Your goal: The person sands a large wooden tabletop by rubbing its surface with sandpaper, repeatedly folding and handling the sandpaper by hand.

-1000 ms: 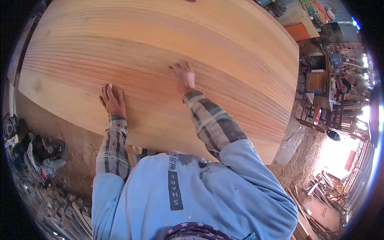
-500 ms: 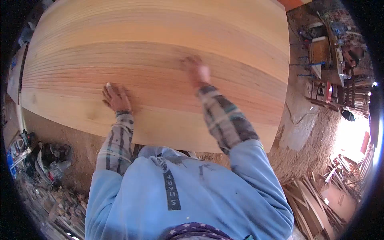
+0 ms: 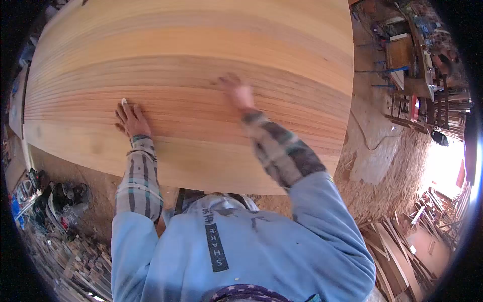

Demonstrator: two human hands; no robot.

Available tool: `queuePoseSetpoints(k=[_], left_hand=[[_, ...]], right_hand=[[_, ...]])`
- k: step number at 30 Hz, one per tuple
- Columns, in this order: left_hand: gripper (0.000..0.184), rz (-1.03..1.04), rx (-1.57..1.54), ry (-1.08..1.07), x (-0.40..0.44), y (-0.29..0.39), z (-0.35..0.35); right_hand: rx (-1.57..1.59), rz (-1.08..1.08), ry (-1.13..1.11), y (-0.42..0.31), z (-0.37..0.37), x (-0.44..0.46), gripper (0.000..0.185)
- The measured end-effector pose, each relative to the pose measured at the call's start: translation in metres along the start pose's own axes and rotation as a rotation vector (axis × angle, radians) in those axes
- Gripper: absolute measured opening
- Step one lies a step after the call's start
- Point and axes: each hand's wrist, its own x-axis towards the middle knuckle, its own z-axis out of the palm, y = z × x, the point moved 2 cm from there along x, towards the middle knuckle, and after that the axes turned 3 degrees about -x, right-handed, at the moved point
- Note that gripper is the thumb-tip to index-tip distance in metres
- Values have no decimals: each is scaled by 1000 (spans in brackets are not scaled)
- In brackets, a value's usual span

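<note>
A broad wooden panel [image 3: 191, 126] with yellow, orange and reddish grain bands lies in front of me, its near edge close to my body. My left hand [image 3: 133, 119] rests flat on the panel's left part, fingers spread, with something white at one fingertip. Toward the middle, my right hand [image 3: 239, 93] is low over the wood or on it. Motion smears its fingers, so whether something is under them stays hidden.
Wood offcuts [image 3: 75, 256] are heaped at the lower left, below some power tools [image 3: 65, 199]. Boards and strips [image 3: 392, 246] lie at the lower right. A workbench [image 3: 402, 55] stands at the upper right, and a cable [image 3: 372, 146] runs across the dusty floor.
My left hand has shifted a little left and away from me along the panel. My right hand has moved slightly left, still blurred. The view has shifted slightly.
</note>
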Motion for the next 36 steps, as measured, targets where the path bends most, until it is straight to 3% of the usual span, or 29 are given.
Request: queuePoseSetpoints(k=[2, 4, 6, 8, 9, 10, 11, 12, 13, 14, 16, 18, 19, 20, 22, 23, 25, 27, 28, 29, 30, 31, 33, 35, 36], left_hand=[[61, -6, -7, -3, 0, 0, -9], [62, -5, -25, -9, 1, 0, -9], [62, 22, -28, 27, 2, -3, -8], [61, 14, -26, 30, 1, -4, -4], [61, 9, -16, 33, 4, -5, -3], [61, 0, -23, 46, 7, -5, -5], [60, 9, -12, 45, 4, -2, -7], [59, 16, -1, 47, 2, 1, -9], [59, 7, -1, 59, 2, 1, -10], [59, 6, 11, 48, 2, 1, -9], [59, -10, 28, 51, 1, 1, -10], [60, -6, 25, 24, 1, 1, -11], [60, -5, 31, 39, 4, -1, -12], [60, -15, 43, 30, 5, -2, -12], [59, -9, 56, 19, 7, 0, -11], [60, -6, 35, 27, 9, -3, -11], [60, 20, 4, -10, 4, -7, -8], [60, 18, -15, 5, 5, -11, -6], [60, 58, -101, 50, 6, -15, 1], [60, 57, -111, 40, 2, -13, 2], [59, 39, -54, 46, 2, -11, 1], [58, 19, 3, 55, 6, -8, -1], [58, 17, -1, 56, 5, -4, -4], [58, 15, 4, 58, 3, 0, -5], [58, 14, -1, 59, 2, 1, -7]], right_hand=[[-144, -107, 35, -36, 17, 29, 44], [-138, 44, -91, -52, -23, 34, 44], [-68, 46, 12, 33, -6, -22, 43], [-84, 225, 8, 96, -57, -99, 30], [-253, 135, 82, 148, -68, -141, 29], [-229, 313, 136, 197, -68, -181, 27], [-366, 294, 146, 188, -109, -198, 25], [-289, 432, 109, 179, -138, -199, 25], [-206, 570, 70, 174, -151, -195, 25], [-204, 554, 77, 175, -134, -188, 25], [-172, 251, 212, 172, -60, -168, 27], [-348, 17, 195, 125, 4, -99, 37], [-291, 112, 165, 73, 14, -60, 43], [-272, -59, 156, 52, 48, -28, 46], [-126, -188, 155, -25, 10, 26, 40], [-128, -167, 157, -38, -11, 35, 40], [-52, 10, -73, -37, -32, 27, 38], [76, 71, 76, 41, -23, -36, 37], [-49, 257, -5, 76, -45, -74, 38], [265, 344, 48, 163, -20, -124, 40], [-188, 272, 22, 200, -57, -172, 30], [-171, 366, 98, 231, -97, -210, 27], [-154, 455, 163, 246, -135, -239, 24], [-355, 364, 105, 246, -144, -241, 29], [-291, 322, 121, 222, -134, -219, 29]])
